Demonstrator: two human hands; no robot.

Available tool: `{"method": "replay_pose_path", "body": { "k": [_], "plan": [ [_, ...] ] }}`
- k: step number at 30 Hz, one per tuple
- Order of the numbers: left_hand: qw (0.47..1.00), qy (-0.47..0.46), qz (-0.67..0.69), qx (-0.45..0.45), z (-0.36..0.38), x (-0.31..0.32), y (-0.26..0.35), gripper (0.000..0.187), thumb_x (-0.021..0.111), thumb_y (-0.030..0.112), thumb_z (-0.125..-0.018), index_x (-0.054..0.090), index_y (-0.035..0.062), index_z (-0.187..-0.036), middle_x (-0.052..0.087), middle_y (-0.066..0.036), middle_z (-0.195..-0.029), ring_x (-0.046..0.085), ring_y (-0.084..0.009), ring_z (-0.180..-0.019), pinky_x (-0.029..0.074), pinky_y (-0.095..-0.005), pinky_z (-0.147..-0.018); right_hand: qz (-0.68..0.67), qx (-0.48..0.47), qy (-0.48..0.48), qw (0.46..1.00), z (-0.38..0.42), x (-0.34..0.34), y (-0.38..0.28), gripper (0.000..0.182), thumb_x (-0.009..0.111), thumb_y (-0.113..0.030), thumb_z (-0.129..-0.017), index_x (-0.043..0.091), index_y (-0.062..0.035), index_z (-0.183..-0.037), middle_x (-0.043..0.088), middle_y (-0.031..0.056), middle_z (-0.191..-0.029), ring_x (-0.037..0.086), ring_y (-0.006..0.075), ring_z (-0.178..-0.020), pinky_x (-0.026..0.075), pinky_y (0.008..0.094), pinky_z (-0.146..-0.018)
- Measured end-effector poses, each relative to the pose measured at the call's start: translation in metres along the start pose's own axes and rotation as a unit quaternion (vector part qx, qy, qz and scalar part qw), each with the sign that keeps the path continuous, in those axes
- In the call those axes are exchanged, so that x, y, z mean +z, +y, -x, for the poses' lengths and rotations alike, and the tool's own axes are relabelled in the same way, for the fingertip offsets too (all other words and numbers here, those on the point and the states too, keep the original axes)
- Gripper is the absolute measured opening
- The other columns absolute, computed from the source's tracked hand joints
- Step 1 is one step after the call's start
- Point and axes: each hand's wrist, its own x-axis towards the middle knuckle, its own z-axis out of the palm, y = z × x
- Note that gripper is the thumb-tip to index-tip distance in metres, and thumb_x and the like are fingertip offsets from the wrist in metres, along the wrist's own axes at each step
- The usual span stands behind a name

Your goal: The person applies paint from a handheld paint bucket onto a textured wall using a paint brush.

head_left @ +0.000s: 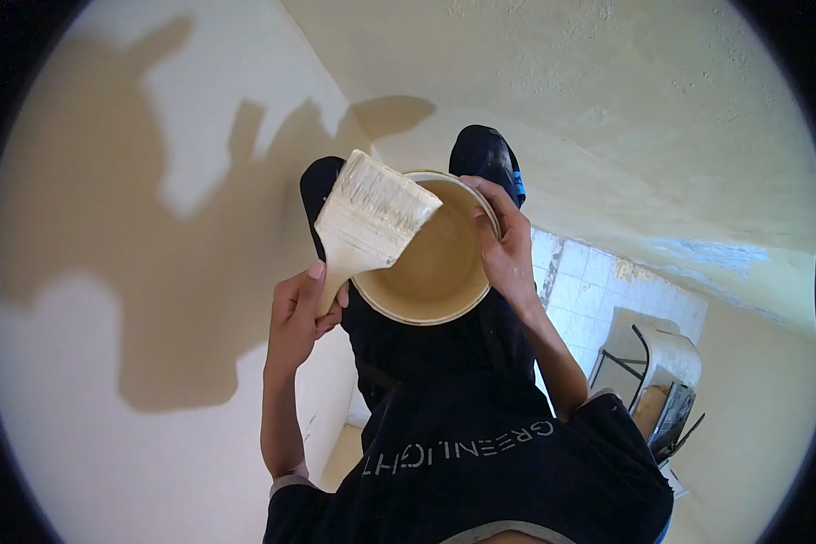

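Note:
My left hand point(306, 306) is closed around the handle of a wide paintbrush point(376, 213), its pale bristles pointing up and to the right. The bristle end overlaps the left rim of a round cream bucket point(417, 313). On the far right side of that bucket, my right hand point(506, 245) grips the rim, fingers outside and thumb inside. Tan, paint-coloured residue shows on the bucket's inner walls and bottom. The bucket is in front of my legs, between my dark shoes point(485, 154).
A pale wall point(72, 363) with my shadow on it rises at left. At right, another wall point(626, 136) has rough, peeling patches. White floor tiles point(589, 281) lie below it. A chair point(671, 358) with dark items stands at lower right.

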Motion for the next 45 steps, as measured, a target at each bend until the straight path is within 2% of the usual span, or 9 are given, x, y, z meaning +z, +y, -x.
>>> {"method": "replay_pose_path", "body": {
  "k": [8, 13, 16, 26, 32, 34, 37, 40, 45],
  "plan": [
    [0.996, -0.06, 0.052, -0.039, 0.002, -0.009, -0.003, 0.053, 0.037, 0.04, -0.102, 0.054, 0.0006, -0.071, 0.036, 0.003, -0.049, 0.031, -0.0041, -0.042, 0.024, -0.021, -0.041, -0.003, 0.012, 0.014, 1.0, 0.001, 0.002, 0.006, 0.036, 0.04, 0.009, -0.087, 0.055, -0.0004, -0.118, 0.063, 0.0129, -0.108, 0.059, 0.0188, -0.108, 0.041, 0.0296, -0.095],
    [0.967, 0.002, -0.251, -0.035, 0.006, -0.007, -0.015, 0.053, 0.044, 0.041, -0.1, 0.056, 0.0003, -0.067, 0.038, 0.0, -0.048, 0.032, -0.0072, -0.044, 0.027, -0.0259, -0.045, -0.014, 0.022, 0.006, 1.0, 0.003, 0.003, 0.002, 0.035, 0.041, 0.008, -0.087, 0.055, -0.0002, -0.118, 0.064, 0.0127, -0.106, 0.059, 0.0179, -0.105, 0.042, 0.029, -0.094],
    [0.959, 0.014, -0.279, -0.034, 0.013, -0.004, -0.003, 0.052, 0.045, 0.04, -0.099, 0.057, 0.0004, -0.068, 0.037, -0.001, -0.048, 0.032, -0.0081, -0.045, 0.027, -0.0273, -0.046, 0.006, 0.007, 0.011, 1.0, 0.002, 0.005, -0.001, 0.034, 0.042, 0.008, -0.087, 0.055, 0.0001, -0.118, 0.064, 0.0127, -0.106, 0.059, 0.0173, -0.105, 0.042, 0.0287, -0.094],
    [0.985, -0.011, -0.173, -0.023, 0.012, -0.009, -0.004, 0.05, 0.044, 0.037, -0.1, 0.057, 0.0003, -0.069, 0.035, 0.0, -0.048, 0.031, -0.007, -0.045, 0.026, -0.0261, -0.046, -0.022, 0.029, 0.004, 0.999, 0.0, 0.0, 0.003, 0.035, 0.04, 0.008, -0.087, 0.055, 0.0009, -0.118, 0.063, 0.0119, -0.11, 0.058, 0.0179, -0.108, 0.04, 0.0291, -0.097],
    [0.994, -0.038, -0.08, 0.071, 0.01, -0.002, -0.005, 0.047, 0.041, 0.035, -0.101, 0.057, -0.0003, -0.075, 0.038, 0.0, -0.047, 0.034, -0.0062, -0.044, 0.028, -0.0242, -0.044, -0.014, 0.022, 0.004, 1.0, 0.0, 0.0, 0.0, 0.034, 0.041, 0.007, -0.089, 0.054, 0.0013, -0.12, 0.062, 0.0128, -0.112, 0.057, 0.0186, -0.111, 0.039, 0.0294, -0.099],
    [0.99, 0.059, 0.059, 0.115, 0.003, 0.008, -0.001, 0.043, 0.04, 0.034, -0.102, 0.056, 0.001, -0.081, 0.042, -0.001, -0.051, 0.034, -0.0062, -0.042, 0.03, -0.0231, -0.043, -0.004, 0.014, 0.0, 1.0, -0.001, -0.002, 0.001, 0.033, 0.042, 0.006, -0.089, 0.054, 0.0013, -0.12, 0.062, 0.0131, -0.113, 0.057, 0.0187, -0.111, 0.039, 0.0293, -0.099],
    [0.951, 0.043, 0.241, 0.189, -0.037, -0.006, -0.02, 0.038, 0.038, 0.034, -0.102, 0.055, 0.0025, -0.087, 0.045, 0.0, -0.06, 0.036, -0.0061, -0.045, 0.031, -0.0213, -0.043, -0.004, 0.022, -0.009, 1.0, -0.001, -0.002, 0.003, 0.033, 0.042, 0.006, -0.09, 0.054, 0.0015, -0.12, 0.062, 0.0133, -0.113, 0.057, 0.019, -0.111, 0.039, 0.0294, -0.098],
    [0.94, 0.185, 0.173, 0.228, -0.081, -0.014, -0.01, 0.041, 0.033, 0.04, -0.102, 0.054, 0.0058, -0.093, 0.036, 0.005, -0.058, 0.035, -0.0052, -0.048, 0.027, -0.0206, -0.043, 0.015, 0.017, -0.011, 1.0, 0.0, -0.006, 0.01, 0.034, 0.044, 0.005, -0.088, 0.054, 0.0021, -0.12, 0.062, 0.0141, -0.114, 0.057, 0.0213, -0.111, 0.039, 0.0307, -0.098],
    [0.913, 0.235, 0.05, 0.329, -0.161, -0.034, 0.012, 0.023, 0.042, 0.027, -0.101, 0.046, 0.0051, -0.107, 0.039, 0.002, -0.061, 0.038, -0.0056, -0.054, 0.033, -0.0247, -0.047, 0.066, -0.047, 0.012, 0.997, 0.003, -0.007, 0.041, 0.037, 0.049, 0.003, -0.084, 0.055, 0.0039, -0.12, 0.062, 0.016, -0.116, 0.054, 0.0238, -0.117, 0.037, 0.035, -0.103]
  ]
}}
